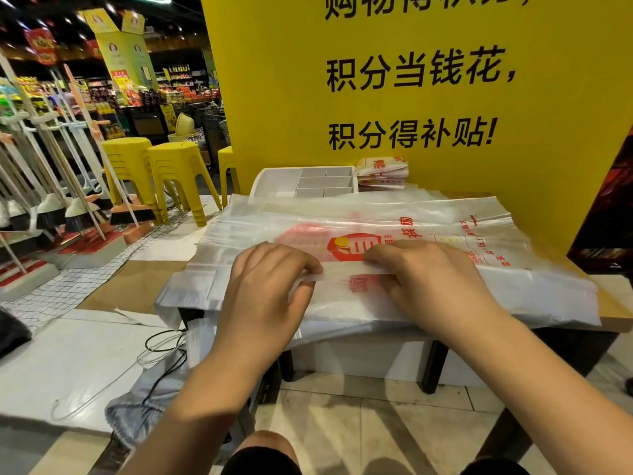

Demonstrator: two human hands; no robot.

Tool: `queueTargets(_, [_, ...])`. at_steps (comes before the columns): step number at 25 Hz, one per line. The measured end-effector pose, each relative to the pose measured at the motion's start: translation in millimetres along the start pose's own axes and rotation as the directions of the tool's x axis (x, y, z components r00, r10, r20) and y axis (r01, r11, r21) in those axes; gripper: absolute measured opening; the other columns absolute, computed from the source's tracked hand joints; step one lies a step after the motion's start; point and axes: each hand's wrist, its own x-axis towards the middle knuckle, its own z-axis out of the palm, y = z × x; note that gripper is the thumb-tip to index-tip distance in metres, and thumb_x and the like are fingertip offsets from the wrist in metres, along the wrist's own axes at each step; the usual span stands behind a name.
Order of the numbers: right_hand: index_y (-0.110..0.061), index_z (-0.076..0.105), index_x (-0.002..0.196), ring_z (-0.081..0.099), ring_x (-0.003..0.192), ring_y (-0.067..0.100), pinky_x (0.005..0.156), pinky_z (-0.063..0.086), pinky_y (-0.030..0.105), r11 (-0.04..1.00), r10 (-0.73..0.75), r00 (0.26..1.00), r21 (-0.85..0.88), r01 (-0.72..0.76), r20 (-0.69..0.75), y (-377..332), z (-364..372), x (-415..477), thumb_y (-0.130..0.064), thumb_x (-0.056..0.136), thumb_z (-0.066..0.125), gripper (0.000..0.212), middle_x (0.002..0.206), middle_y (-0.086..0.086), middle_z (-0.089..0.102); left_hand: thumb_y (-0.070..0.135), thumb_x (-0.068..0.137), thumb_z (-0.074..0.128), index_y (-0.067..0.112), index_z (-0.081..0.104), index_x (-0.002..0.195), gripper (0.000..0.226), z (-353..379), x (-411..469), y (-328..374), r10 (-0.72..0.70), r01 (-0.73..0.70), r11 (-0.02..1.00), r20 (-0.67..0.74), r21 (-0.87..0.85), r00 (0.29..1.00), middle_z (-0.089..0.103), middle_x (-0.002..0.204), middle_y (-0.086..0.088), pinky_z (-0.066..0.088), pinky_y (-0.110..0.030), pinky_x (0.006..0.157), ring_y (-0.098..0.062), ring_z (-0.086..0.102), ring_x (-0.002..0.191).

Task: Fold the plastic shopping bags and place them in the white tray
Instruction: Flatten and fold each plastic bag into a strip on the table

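Observation:
A stack of clear plastic shopping bags point(445, 228) with red print lies flat across a small wooden table point(616, 313). The top bag point(346, 274) has its near long edge folded over into a strip. My left hand point(270, 286) pinches that folded strip at its left. At the strip's right my right hand point(424, 275) grips it with curled fingers. At the back of the table stands the white tray point(274, 181) with several compartments. A pile of folded bags point(382, 173) sits just right of the tray.
A yellow sign board point(411, 80) with black characters rises right behind the table. To the left are yellow stools point(178, 173), brooms point(78, 207) on racks and shop shelves. Cables point(164, 347) and cardboard point(130, 286) lie on the floor at the left.

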Motion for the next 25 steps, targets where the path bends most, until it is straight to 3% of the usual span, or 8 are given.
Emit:
queueTargets(4, [-0.037, 0.066, 0.116, 0.063, 0.105, 0.025, 0.073, 0.048, 0.034, 0.999, -0.002, 0.998, 0.053, -0.002, 0.067, 25, 1, -11, -0.034, 0.092, 0.05, 0.029, 0.113, -0.011, 0.066, 0.013, 0.092, 0.063, 0.028, 0.059, 0.1, 0.017, -11, -2, -20, -0.065, 0.063, 0.998, 0.106, 0.022, 0.992, 0.066, 0.097, 0.014, 0.035, -0.031, 0.101, -0.009, 0.055, 0.097])
queueTargets(8, [-0.039, 0.069, 0.113, 0.062, 0.103, 0.02, 0.071, 0.049, 0.034, 0.996, 0.016, 0.989, 0.088, -0.03, 0.149, 64, 0, -23, -0.037, 0.095, 0.055, 0.023, 0.115, -0.013, 0.061, 0.022, 0.094, 0.062, 0.029, 0.062, 0.104, 0.011, -29, 9, -47, -0.051, 0.024, 0.996, 0.325, 0.087, 0.944, 0.069, 0.097, 0.01, 0.05, -0.037, 0.079, -0.02, 0.065, 0.093])
queueTargets(13, [-0.039, 0.066, 0.109, 0.064, 0.094, 0.013, 0.073, 0.054, 0.04, 0.995, 0.027, 0.98, 0.09, -0.046, 0.199, 80, -13, -24, -0.043, 0.094, 0.058, 0.018, 0.104, -0.018, 0.071, 0.029, 0.096, 0.06, 0.031, 0.065, 0.105, 0.01, -42, 26, -53, -0.093, 0.054, 0.993, 0.415, 0.105, 0.905, 0.068, 0.097, 0.014, 0.048, -0.035, 0.074, -0.014, 0.061, 0.092])
queueTargets(17, [-0.039, 0.062, 0.114, 0.064, 0.101, 0.012, 0.079, 0.054, 0.039, 0.984, -0.033, 0.996, 0.179, 0.017, 0.083, 49, -18, -15, -0.052, 0.092, 0.049, 0.03, 0.11, -0.02, 0.067, 0.024, 0.094, 0.064, 0.028, 0.069, 0.104, 0.012, -37, 30, -46, -0.055, 0.037, 0.997, 0.269, 0.073, 0.962, 0.07, 0.097, 0.012, 0.054, -0.038, 0.078, -0.015, 0.065, 0.092])
queueTargets(20, [-0.036, 0.061, 0.119, 0.063, 0.103, 0.019, 0.076, 0.05, 0.035, 0.975, -0.12, 0.992, 0.195, 0.108, 0.049, 13, -8, 6, -0.047, 0.093, 0.054, 0.029, 0.113, -0.014, 0.065, 0.018, 0.089, 0.071, 0.028, 0.071, 0.101, 0.016, -29, 31, -40, -0.07, 0.065, 0.997, 0.211, 0.028, 0.975, 0.071, 0.096, 0.013, 0.054, -0.041, 0.082, -0.014, 0.065, 0.093])
queueTargets(22, [-0.032, 0.063, 0.113, 0.063, 0.1, 0.023, 0.069, 0.045, 0.032, 0.989, -0.136, 0.989, 0.067, 0.133, 0.05, 3, -11, 27, -0.038, 0.096, 0.053, 0.021, 0.107, -0.011, 0.067, 0.013, 0.084, 0.073, 0.029, 0.069, 0.105, 0.027, -28, 27, -36, -0.098, 0.092, 0.994, 0.119, 0.055, 0.988, 0.069, 0.106, 0.011, 0.049, -0.046, 0.093, -0.019, 0.062, 0.104])
queueTargets(25, [-0.027, 0.068, 0.105, 0.066, 0.091, 0.023, 0.069, 0.052, 0.034, 0.998, -0.049, 0.996, 0.031, 0.051, -0.073, -1, -46, 62, -0.029, 0.096, 0.054, 0.017, 0.096, -0.007, 0.072, 0.018, 0.088, 0.071, 0.023, 0.06, 0.127, 0.041, -37, 14, -8, -0.11, 0.135, 0.979, -0.163, 0.151, 0.98, 0.053, 0.135, -0.003, 0.032, -0.051, 0.108, -0.028, 0.043, 0.129])
